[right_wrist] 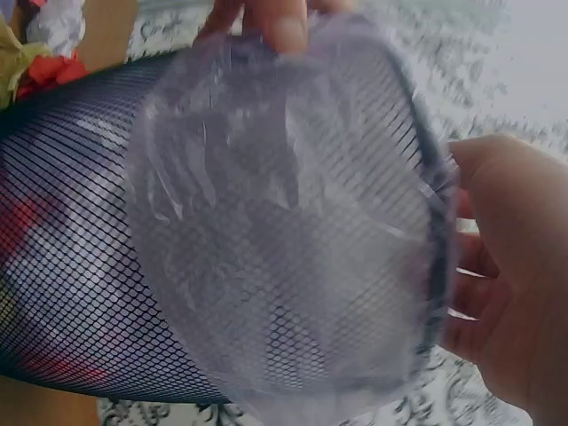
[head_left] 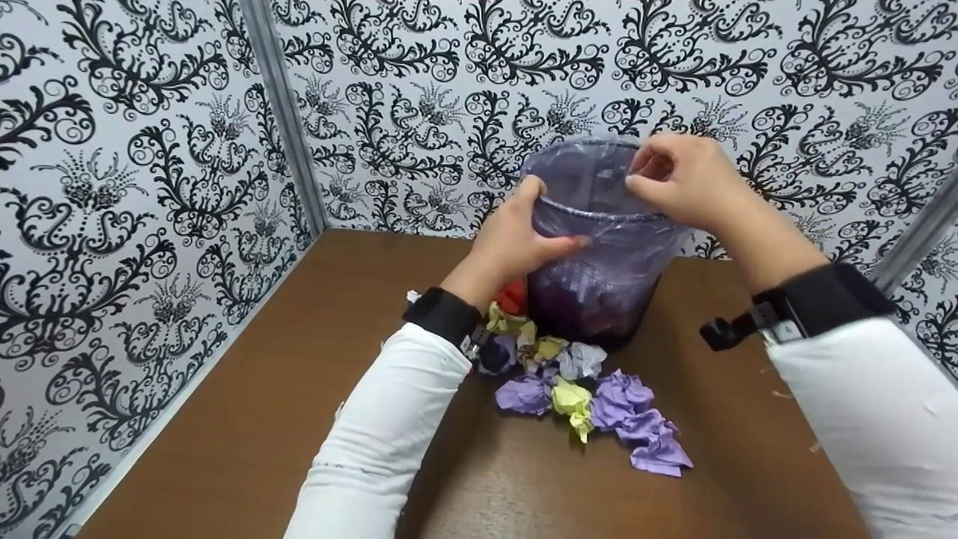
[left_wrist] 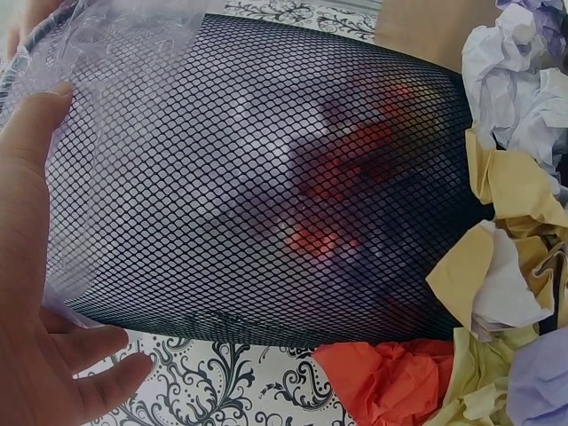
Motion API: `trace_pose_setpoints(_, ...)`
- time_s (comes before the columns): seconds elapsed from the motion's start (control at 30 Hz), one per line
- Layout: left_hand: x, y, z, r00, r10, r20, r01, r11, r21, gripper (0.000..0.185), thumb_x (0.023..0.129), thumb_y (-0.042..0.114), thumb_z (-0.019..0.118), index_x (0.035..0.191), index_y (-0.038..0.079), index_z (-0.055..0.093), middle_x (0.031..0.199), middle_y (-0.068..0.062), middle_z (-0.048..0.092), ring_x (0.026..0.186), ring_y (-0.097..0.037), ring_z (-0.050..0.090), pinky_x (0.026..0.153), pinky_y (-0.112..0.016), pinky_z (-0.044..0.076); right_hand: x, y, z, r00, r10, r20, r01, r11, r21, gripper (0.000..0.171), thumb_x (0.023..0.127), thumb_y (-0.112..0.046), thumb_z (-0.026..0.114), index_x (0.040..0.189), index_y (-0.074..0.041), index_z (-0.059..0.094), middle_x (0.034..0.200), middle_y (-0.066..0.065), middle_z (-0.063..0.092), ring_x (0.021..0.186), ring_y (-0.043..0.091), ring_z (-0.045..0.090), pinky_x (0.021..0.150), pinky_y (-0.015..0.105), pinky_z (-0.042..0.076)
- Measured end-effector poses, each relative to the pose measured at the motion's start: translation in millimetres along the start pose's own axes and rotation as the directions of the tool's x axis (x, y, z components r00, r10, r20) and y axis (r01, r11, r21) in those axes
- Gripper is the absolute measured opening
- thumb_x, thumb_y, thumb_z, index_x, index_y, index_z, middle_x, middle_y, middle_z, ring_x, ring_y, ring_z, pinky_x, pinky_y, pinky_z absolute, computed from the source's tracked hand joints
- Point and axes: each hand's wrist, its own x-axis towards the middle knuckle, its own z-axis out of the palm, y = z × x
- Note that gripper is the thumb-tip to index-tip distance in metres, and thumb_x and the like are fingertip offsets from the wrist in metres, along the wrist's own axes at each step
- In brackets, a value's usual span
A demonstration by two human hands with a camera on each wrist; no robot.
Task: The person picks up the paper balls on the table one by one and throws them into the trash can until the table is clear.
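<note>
Fingers of the left hand [head_left: 509, 236] gripped the mesh bin [head_left: 599, 296] behind crumpled paper [head_left: 620, 398], the right hand [head_left: 688, 180] curled, hold unclear; probably light with slippery liner [head_left: 640, 243], it seemed best held by the rim [head_left: 599, 216].

Black scrollwork curls over the white walls [head_left: 412, 112] along the top of the frame, above a plain brown worktop [head_left: 262, 374]. At centre, a sheer lilac liner [head_left: 632, 243] veils a dark mesh-patterned bin [head_left: 584, 307]; purple, yellow, whitish and red crumpled papers [head_left: 623, 393] brighten the foot, between white sleeves [head_left: 393, 408].
</note>
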Motion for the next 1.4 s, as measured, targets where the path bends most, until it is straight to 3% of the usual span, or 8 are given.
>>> trace_pose_setpoints(0.13,1.9,1.8,0.5,1.0,0.006,0.004,-0.006,1.0,-0.003,0.087,0.051,0.077,0.076,0.115,0.028,0.043,0.108,0.01,0.055,0.095,-0.01,0.057,0.085,-0.034,0.051,-26.0,-11.0,-5.8,0.982,-0.163,-0.1,0.16,0.987,-0.032,0.024,0.092,-0.032,0.066,0.097,-0.009,0.065,0.093,0.002,0.063,0.083,0.016,0.057,0.075,0.032,0.05)
trace_pose_setpoints(0.27,4.5,2.7,1.7,1.0,0.013,0.002,-0.013,1.0,0.008,0.087,0.052,0.076,0.077,0.115,0.027,0.043,0.109,0.009,0.056,0.096,-0.01,0.057,0.086,-0.034,0.051,-59.2,-19.3,-6.0,0.909,-0.363,-0.203,0.36,0.931,-0.056,0.017,0.084,-0.018,0.075,0.093,-0.006,0.067,0.091,0.003,0.065,0.082,0.015,0.057,0.072,0.025,0.046)
trace_pose_setpoints(0.37,5.5,2.9,2.8,1.0,0.019,-0.004,-0.019,1.0,0.014,0.086,0.053,0.075,0.078,0.113,0.026,0.043,0.108,0.008,0.055,0.096,-0.011,0.057,0.085,-0.033,0.051,-84.6,-21.3,-0.9,0.861,-0.473,-0.185,0.473,0.88,-0.049,0.021,0.077,-0.012,0.08,0.094,-0.007,0.068,0.093,0.002,0.067,0.087,0.013,0.058,0.078,0.021,0.046)
trace_pose_setpoints(0.43,5.7,3.2,3.2,1.0,0.017,0.0,-0.017,1.0,0.009,0.085,0.052,0.075,0.079,0.112,0.025,0.043,0.108,0.008,0.054,0.096,-0.011,0.057,0.085,-0.032,0.051,-101.1,-19.0,5.0,0.859,-0.5,-0.111,0.5,0.866,-0.029,0.027,0.075,-0.014,0.083,0.098,-0.011,0.069,0.1,-0.003,0.067,0.095,0.012,0.059,0.087,0.02,0.046)
trace_pose_setpoints(0.63,6.0,3.6,5.2,1.0,0.012,0.004,-0.011,1.0,-0.003,0.087,0.05,0.076,0.079,0.111,0.025,0.043,0.108,0.008,0.054,0.095,-0.011,0.057,0.084,-0.032,0.051,-148.9,9.2,39.6,0.908,-0.364,0.21,0.368,0.93,0.022,0.049,0.073,-0.03,0.085,0.116,-0.022,0.064,0.117,-0.013,0.061,0.109,0.008,0.057,0.095,0.035,0.049)
trace_pose_setpoints(0.8,5.7,3.7,6.6,1.0,0.008,0.012,-0.008,1.0,0.003,0.088,0.051,0.076,0.078,0.112,0.025,0.042,0.107,0.007,0.054,0.094,-0.011,0.057,0.083,-0.031,0.051,-178.9,35.1,73.5,0.901,-0.201,0.385,0.21,0.977,0.017,0.055,0.068,-0.032,0.086,0.117,-0.022,0.063,0.114,-0.012,0.061,0.106,0.01,0.058,0.094,0.041,0.051)
trace_pose_setpoints(1.03,4.5,2.6,4.7,1.0,-0.001,0.01,0.001,0.999,-0.036,0.087,0.051,0.074,0.08,0.113,0.025,0.043,0.108,0.008,0.055,0.094,-0.01,0.058,0.084,-0.03,0.052,-187.5,45.4,100.6,0.878,-0.172,0.446,0.154,0.985,0.075,0.04,0.062,-0.018,0.084,0.093,-0.025,0.06,0.075,-0.007,0.056,0.067,0.005,0.049,0.059,0.024,0.044)
trace_pose_setpoints(1.4,1.0,-0.8,0.4,1.0,-0.015,0.018,0.016,1.0,-0.015,0.088,0.05,0.078,0.076,0.112,0.026,0.042,0.102,0.007,0.059,0.089,-0.012,0.06,0.078,-0.031,0.052,-194.2,33.8,106.1,0.863,-0.164,0.477,0.143,0.986,0.08,0.038,0.063,-0.02,0.084,0.091,-0.029,0.06,0.07,-0.005,0.058,0.059,0.001,0.044,0.051,0.02,0.041)
